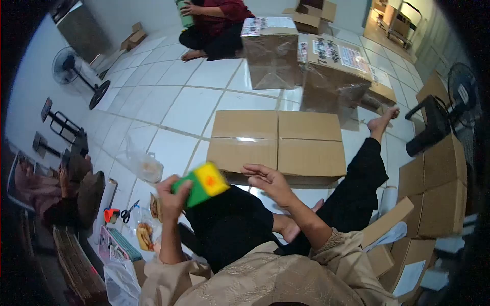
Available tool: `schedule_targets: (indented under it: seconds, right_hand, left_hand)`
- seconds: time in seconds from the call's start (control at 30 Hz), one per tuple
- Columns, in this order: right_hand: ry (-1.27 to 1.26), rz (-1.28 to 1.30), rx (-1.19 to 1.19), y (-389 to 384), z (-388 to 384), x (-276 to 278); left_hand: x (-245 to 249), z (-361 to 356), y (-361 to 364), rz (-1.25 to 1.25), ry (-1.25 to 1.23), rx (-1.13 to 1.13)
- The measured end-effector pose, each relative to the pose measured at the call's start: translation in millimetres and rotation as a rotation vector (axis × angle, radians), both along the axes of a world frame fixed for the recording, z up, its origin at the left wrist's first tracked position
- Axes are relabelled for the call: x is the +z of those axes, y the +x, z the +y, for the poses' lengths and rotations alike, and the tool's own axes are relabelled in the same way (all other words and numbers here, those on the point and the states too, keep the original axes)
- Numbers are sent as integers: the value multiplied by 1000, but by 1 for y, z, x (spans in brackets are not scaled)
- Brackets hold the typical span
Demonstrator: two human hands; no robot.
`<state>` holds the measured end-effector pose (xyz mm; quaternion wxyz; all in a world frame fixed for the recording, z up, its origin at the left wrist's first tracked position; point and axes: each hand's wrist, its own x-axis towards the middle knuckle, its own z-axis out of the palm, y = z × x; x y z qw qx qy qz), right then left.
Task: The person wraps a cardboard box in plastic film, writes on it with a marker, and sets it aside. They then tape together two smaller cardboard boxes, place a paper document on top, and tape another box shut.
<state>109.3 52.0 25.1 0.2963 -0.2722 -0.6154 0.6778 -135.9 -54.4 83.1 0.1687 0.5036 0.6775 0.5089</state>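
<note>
My left hand (173, 196) is wrapped round one end of a small green and yellow box (204, 184) with an orange spot on its yellow part, held over my left thigh. My right hand (266, 182) hovers to the right of it, fingers stretched and apart, holding nothing. Just beyond my hands a large cardboard carton (275, 140) lies on the tiled floor between my legs, its top flaps closed. The right fingertips overlap the carton's near edge in this view.
Scissors (130, 211), an orange tape dispenser (111, 215) and a plastic bag (145, 163) lie at my left. Wrapped cartons (334, 71) stand ahead. Another person (219, 23) sits at the back; cartons (434, 186) and a fan (462, 92) are at right.
</note>
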Motion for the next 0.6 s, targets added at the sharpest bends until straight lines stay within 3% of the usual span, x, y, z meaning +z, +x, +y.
schedule_targets:
  seconds: [0.03, 0.07, 0.13, 0.3, 0.6]
  right_hand:
    - [-306, 275, 50, -2, 1, 1]
    - [-415, 462, 143, 0, 3, 0]
    - [-493, 564, 195, 7, 1, 1]
    - [-474, 509, 31, 15, -7, -2]
    - [-564, 557, -55, 31, -7, -26]
  left_hand:
    - [5, 2, 14, 6, -10, -90]
    - [10, 7, 25, 106, 41, -166]
    - [21, 14, 38, 267, 74, -255]
    - [28, 19, 51, 319, 192, -280]
    - [18, 20, 53, 260, 10, -315]
